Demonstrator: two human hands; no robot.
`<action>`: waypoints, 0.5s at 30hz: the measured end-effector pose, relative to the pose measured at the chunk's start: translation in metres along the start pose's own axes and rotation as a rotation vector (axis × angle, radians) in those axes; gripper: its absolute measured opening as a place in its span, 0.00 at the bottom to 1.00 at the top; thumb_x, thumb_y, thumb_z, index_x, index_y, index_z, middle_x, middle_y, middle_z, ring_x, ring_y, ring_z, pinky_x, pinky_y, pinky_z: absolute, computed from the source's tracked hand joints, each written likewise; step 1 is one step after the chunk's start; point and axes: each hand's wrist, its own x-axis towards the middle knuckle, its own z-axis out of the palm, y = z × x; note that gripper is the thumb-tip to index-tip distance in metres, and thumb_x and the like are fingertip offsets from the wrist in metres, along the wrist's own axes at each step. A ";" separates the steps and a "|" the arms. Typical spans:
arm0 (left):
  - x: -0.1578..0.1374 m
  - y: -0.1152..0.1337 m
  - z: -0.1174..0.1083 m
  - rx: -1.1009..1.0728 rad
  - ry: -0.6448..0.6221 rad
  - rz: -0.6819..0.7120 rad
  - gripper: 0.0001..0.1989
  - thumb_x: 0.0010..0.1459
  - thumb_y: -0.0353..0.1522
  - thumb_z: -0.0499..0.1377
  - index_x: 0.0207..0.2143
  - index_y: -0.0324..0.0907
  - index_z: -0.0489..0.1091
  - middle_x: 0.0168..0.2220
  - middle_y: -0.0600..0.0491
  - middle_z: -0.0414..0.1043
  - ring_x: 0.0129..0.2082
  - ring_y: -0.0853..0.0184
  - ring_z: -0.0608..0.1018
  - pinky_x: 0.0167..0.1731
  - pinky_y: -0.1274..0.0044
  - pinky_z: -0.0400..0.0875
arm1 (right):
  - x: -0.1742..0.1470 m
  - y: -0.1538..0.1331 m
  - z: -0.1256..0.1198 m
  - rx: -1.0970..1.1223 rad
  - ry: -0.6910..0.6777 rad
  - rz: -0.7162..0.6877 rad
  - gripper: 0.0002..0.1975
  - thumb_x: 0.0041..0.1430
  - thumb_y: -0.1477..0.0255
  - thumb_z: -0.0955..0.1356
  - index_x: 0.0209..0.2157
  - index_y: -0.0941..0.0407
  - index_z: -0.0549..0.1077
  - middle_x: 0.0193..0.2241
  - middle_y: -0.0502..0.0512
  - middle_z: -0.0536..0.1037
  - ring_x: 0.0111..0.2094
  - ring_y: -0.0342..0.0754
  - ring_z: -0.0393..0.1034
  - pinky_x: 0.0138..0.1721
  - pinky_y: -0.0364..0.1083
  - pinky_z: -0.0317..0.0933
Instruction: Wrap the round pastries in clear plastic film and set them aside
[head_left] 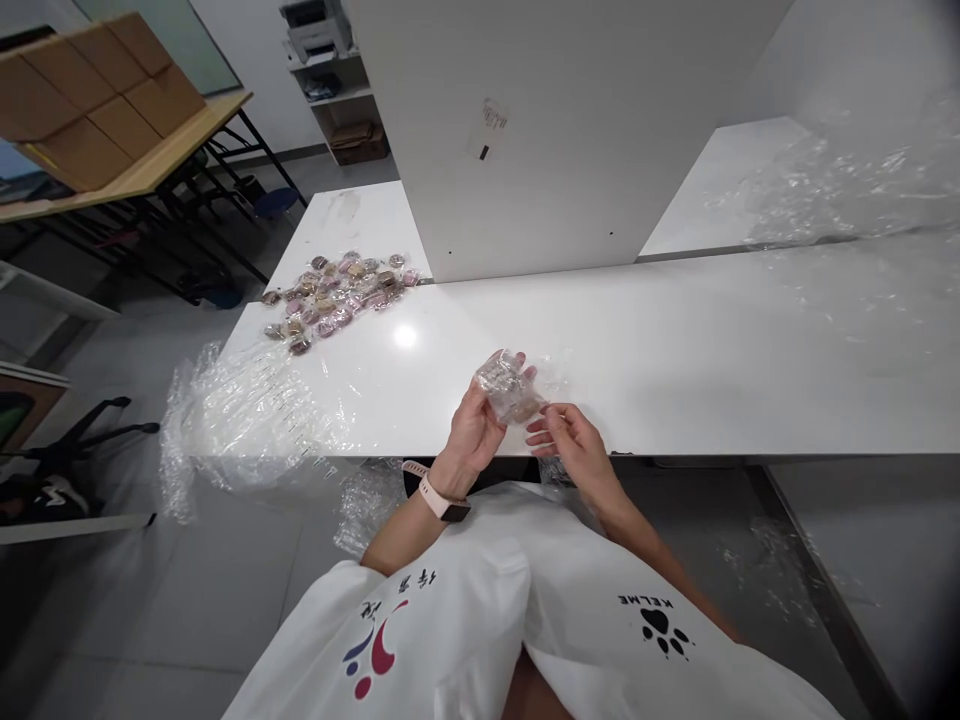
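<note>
Over the front edge of the white table (697, 370), my left hand (474, 425) is closed round a crinkled clear plastic bag (507, 385). Something brownish shows at the bag's lower end; its kind is hard to make out. My right hand (574, 440) pinches the right corner of the same bag between thumb and forefinger, its other fingers loosely spread. Further left on the table lies a spread of small round sweets like macarons (341, 295), pink, tan and brown, each apparently in clear wrap.
A pile of clear plastic bags (255, 410) hangs over the table's left front edge. Clear plastic sheeting (862, 210) covers the right end. An upright white panel (555, 140) rises behind the table. Cardboard boxes (97, 100) stand on a wooden table at the far left.
</note>
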 end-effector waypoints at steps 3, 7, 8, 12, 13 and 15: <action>-0.016 -0.005 0.001 0.085 0.017 -0.024 0.22 0.55 0.41 0.65 0.51 0.43 0.73 0.52 0.47 0.76 0.51 0.57 0.78 0.51 0.68 0.70 | -0.001 -0.006 -0.003 0.250 -0.052 0.161 0.28 0.60 0.46 0.64 0.51 0.52 0.69 0.44 0.58 0.79 0.40 0.53 0.77 0.34 0.50 0.74; -0.021 -0.027 -0.007 0.318 0.005 -0.130 0.17 0.53 0.42 0.67 0.36 0.37 0.76 0.34 0.50 0.77 0.34 0.67 0.77 0.36 0.78 0.69 | 0.003 -0.012 -0.001 0.345 -0.003 0.131 0.33 0.62 0.47 0.62 0.62 0.50 0.63 0.52 0.58 0.77 0.48 0.54 0.75 0.41 0.51 0.74; -0.020 -0.032 -0.010 0.361 0.007 -0.134 0.17 0.53 0.44 0.66 0.33 0.37 0.75 0.30 0.52 0.76 0.31 0.70 0.75 0.32 0.80 0.67 | 0.002 -0.013 0.000 0.298 0.001 0.083 0.35 0.63 0.48 0.61 0.67 0.48 0.57 0.54 0.58 0.75 0.49 0.54 0.74 0.43 0.51 0.73; -0.011 -0.040 -0.021 0.470 0.083 -0.118 0.21 0.52 0.47 0.66 0.25 0.37 0.70 0.21 0.57 0.66 0.22 0.76 0.65 0.24 0.82 0.59 | -0.003 -0.017 -0.002 -0.123 -0.058 -0.288 0.43 0.67 0.57 0.63 0.71 0.43 0.31 0.67 0.60 0.58 0.53 0.51 0.72 0.50 0.52 0.70; -0.010 -0.039 -0.023 0.497 0.104 -0.124 0.20 0.51 0.46 0.66 0.24 0.37 0.70 0.20 0.58 0.65 0.21 0.76 0.63 0.23 0.82 0.58 | -0.005 -0.017 -0.004 -0.255 -0.095 -0.385 0.42 0.68 0.60 0.63 0.71 0.43 0.31 0.68 0.60 0.56 0.55 0.51 0.70 0.52 0.54 0.68; -0.008 -0.037 -0.025 0.553 0.132 -0.136 0.18 0.49 0.43 0.66 0.24 0.38 0.69 0.19 0.59 0.62 0.20 0.77 0.61 0.21 0.82 0.55 | -0.006 -0.019 -0.010 -0.512 -0.172 -0.573 0.35 0.70 0.68 0.61 0.71 0.42 0.38 0.66 0.56 0.61 0.60 0.52 0.65 0.57 0.57 0.64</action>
